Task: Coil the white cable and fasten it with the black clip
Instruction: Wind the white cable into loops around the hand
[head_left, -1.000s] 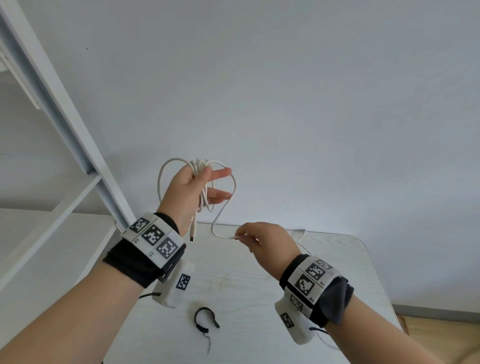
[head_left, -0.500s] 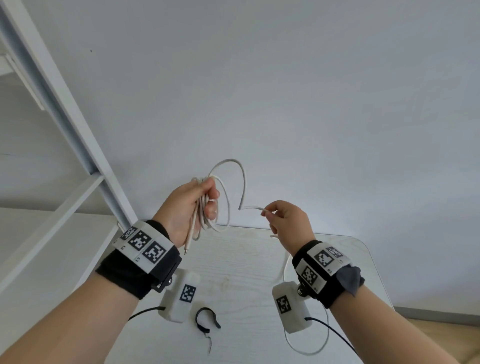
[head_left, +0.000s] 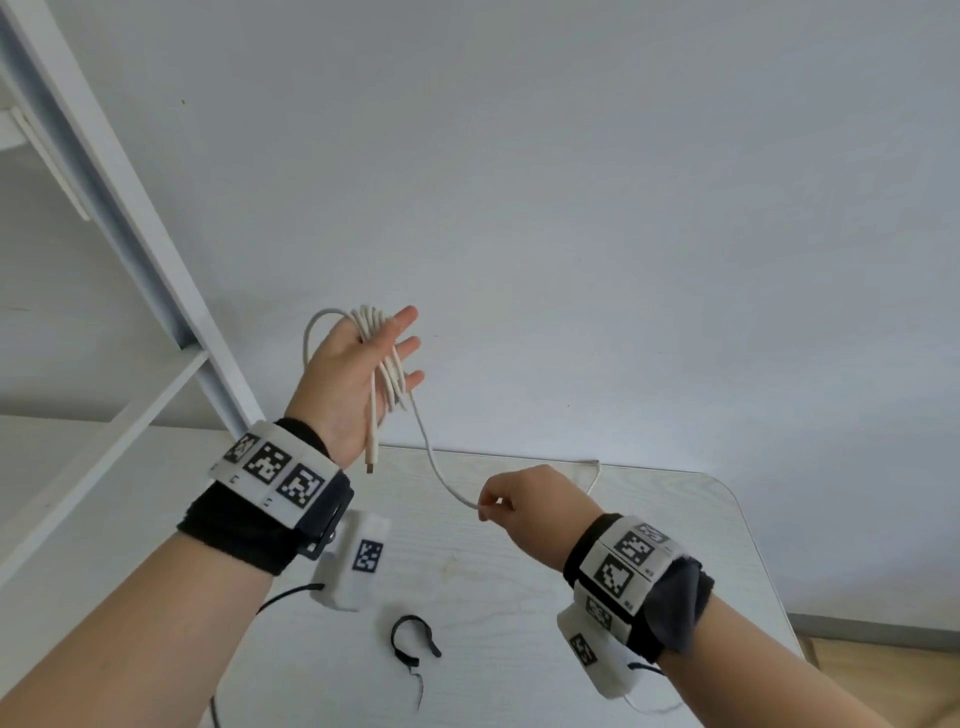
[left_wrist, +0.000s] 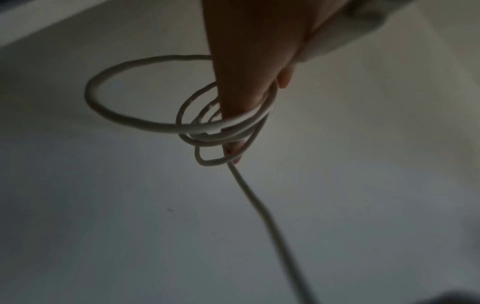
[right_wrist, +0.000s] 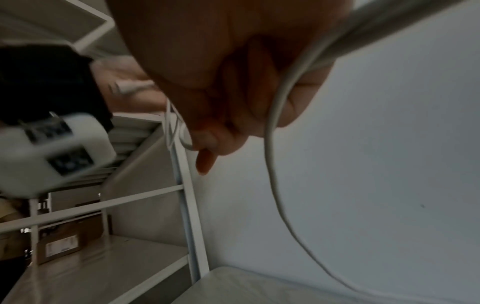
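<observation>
The white cable (head_left: 435, 467) is wound in several loops round my raised left hand (head_left: 358, 374), whose fingers (head_left: 402, 318) point straight out to the right. One plug end (head_left: 371, 461) hangs below the palm. From the loops a strand runs down to my right hand (head_left: 519, 499), which pinches it between thumb and finger over the table. In the left wrist view the loops (left_wrist: 124, 121) circle the left hand (left_wrist: 246, 72). The right wrist view shows the cable (right_wrist: 272, 174) passing through the curled right hand (right_wrist: 233, 82). The black clip (head_left: 410, 642) lies loose on the table, below both hands.
The pale wooden table (head_left: 675, 530) has a rounded far right corner, and the cable's far end (head_left: 595, 470) trails on it behind my right hand. A white shelf frame (head_left: 130, 208) slants up at the left. A plain wall stands behind.
My left hand has risen and straightened its fingers, with the loops round it. My right hand has dropped down and to the right, drawing the strand out from the loops.
</observation>
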